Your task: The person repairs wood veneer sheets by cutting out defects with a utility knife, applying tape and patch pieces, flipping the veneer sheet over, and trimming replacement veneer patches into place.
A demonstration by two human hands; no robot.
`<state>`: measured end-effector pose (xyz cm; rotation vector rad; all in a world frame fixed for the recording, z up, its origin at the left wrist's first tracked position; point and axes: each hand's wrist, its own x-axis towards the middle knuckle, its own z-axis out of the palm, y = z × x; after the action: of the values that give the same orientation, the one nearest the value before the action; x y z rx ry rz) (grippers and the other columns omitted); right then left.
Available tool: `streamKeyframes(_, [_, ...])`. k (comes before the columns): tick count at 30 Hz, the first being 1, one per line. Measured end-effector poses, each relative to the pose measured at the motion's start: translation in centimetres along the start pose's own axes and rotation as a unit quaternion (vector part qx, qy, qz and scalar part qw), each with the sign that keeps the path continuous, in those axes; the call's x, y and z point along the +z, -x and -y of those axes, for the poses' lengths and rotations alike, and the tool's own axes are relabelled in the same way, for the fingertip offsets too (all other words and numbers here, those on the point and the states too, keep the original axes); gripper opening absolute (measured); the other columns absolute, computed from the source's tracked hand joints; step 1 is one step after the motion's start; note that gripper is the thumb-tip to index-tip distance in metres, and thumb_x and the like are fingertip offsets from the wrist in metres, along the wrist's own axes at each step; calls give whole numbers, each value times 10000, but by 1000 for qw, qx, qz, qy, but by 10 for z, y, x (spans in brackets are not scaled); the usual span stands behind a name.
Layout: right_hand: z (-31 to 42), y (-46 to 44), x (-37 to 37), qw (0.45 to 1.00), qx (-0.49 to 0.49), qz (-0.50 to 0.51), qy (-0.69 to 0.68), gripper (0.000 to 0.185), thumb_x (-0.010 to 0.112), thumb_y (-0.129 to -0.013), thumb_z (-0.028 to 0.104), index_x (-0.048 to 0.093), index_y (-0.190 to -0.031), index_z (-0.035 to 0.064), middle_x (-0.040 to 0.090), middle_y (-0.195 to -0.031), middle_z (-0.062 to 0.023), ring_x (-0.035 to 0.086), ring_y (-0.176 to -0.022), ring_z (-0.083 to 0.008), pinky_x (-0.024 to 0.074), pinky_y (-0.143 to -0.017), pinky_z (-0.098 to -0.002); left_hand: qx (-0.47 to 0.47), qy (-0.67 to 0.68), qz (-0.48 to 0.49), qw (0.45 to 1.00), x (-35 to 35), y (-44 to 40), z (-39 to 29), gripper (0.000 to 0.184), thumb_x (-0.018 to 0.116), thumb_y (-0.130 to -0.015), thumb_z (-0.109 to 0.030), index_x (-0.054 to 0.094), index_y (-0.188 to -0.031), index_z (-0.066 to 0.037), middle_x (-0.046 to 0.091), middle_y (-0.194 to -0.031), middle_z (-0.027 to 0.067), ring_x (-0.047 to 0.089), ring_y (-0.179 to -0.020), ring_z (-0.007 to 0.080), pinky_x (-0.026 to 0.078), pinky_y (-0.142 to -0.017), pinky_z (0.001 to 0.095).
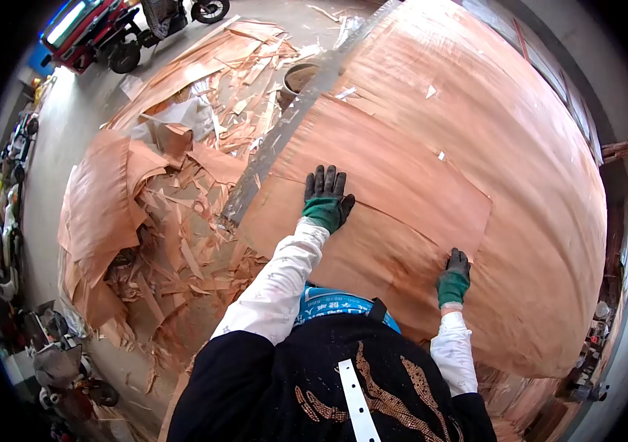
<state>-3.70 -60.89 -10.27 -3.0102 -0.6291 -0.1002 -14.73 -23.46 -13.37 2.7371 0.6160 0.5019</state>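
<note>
My left hand [325, 200], in a black and green work glove, lies flat with its fingers apart near the left end of a smaller wood veneer sheet [395, 166]. My right hand [454, 278], gloved alike, rests at the near right corner of that sheet, its fingers stretched forward and close together. Beneath both hands spreads a large stack of reddish-brown veneer [535, 206]. The smaller sheet lies on top of it, its near edge running between my hands. Small pale scraps [430, 91] dot the surface.
A grey metal strip [284, 132] runs along the stack's left edge. Beyond it are a bucket [300, 76], torn veneer scraps [181, 243] on the floor and a bent veneer pile [100, 206]. A red vehicle [89, 37] stands at the far left.
</note>
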Motion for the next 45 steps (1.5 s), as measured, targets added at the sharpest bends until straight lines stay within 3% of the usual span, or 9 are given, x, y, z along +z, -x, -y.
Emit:
streamKeyframes(29, [4, 1, 5, 999, 28, -20, 27, 385, 546, -874, 145, 523, -1255, 93, 525, -1273, -143, 500, -1164, -343, 459, -929, -417, 69, 41, -36, 996, -3, -8, 28, 558, 562, -867, -386, 465, -1338, -103, 417, -1414, 178, 352, -1329, 376, 234, -1114, 495])
streamKeyframes(33, [1, 2, 7, 998, -1, -58, 6, 356, 546, -841, 89, 525, -1196, 89, 538, -1205, -150, 541, -1082, -355, 493, -845, -448, 67, -4, -118, 991, -10, -16, 49, 465, 567, -854, -342, 533, -1223, -61, 478, -1325, 203, 419, -1253, 376, 295, -1052, 523])
streamKeyframes(34, [12, -5, -12, 997, 72, 31, -22, 320, 530, -843, 74, 522, -1162, 91, 551, -1161, -138, 556, -1052, -352, 508, -787, -459, 4, -76, -27, 997, -24, -19, 48, 385, 584, -841, -297, 577, -1153, -72, 542, -1237, 193, 479, -1180, 363, 339, -1006, 513])
streamKeyframes(38, [13, -1, -2, 984, 56, -163, -35, 324, 569, -851, 139, 528, -1171, 104, 570, -1138, -126, 575, -1017, -330, 506, -747, -456, 46, -40, -1, 998, -15, -15, 78, 371, 577, -847, -288, 618, -1146, -73, 587, -1221, 187, 522, -1154, 362, 386, -991, 474])
streamKeyframes(39, [19, 0, -21, 976, 90, -115, -164, 351, 575, -843, 140, 528, -1186, 84, 565, -1163, -137, 578, -1012, -330, 501, -747, -448, 45, -45, 24, 998, -12, -18, 83, 379, 566, -858, -298, 613, -1161, -76, 578, -1238, 191, 515, -1167, 364, 385, -999, 474])
streamKeyframes(40, [20, -3, -16, 982, 53, -180, -34, 399, 584, -829, 136, 523, -1219, 74, 558, -1181, -140, 574, -1027, -326, 497, -751, -447, 64, -51, 32, 996, -8, -20, 89, 384, 558, -866, -308, 611, -1166, -74, 574, -1243, 198, 512, -1172, 369, 387, -1000, 477])
streamKeyframes(41, [22, -5, -17, 984, 84, -130, -92, 449, 558, -844, 120, 499, -1287, 76, 535, -1260, -148, 521, -1142, -315, 479, -840, -432, 79, -60, 37, 994, -3, -21, 96, 390, 550, -874, -317, 609, -1172, -72, 570, -1248, 205, 508, -1177, 375, 389, -1001, 480])
streamKeyframes(42, [30, -6, -30, 983, 63, -170, -31, 475, 564, -844, 135, 487, -1309, 79, 532, -1275, -131, 518, -1155, -290, 478, -829, -412, 92, -61, 48, 993, -3, -21, 98, 397, 548, -879, -320, 603, -1180, -68, 566, -1249, 214, 507, -1177, 381, 391, -1001, 481])
streamKeyframes(45, [38, -9, -28, 991, 96, -92, 27, 565, 624, -820, 228, 446, -1343, 111, 481, -1336, -115, 524, -1140, -252, 504, -708, -414, 102, -44, 87, 990, -16, -28, 101, 425, 546, -892, -331, 579, -1219, -62, 552, -1258, 231, 504, -1177, 399, 395, -1008, 473])
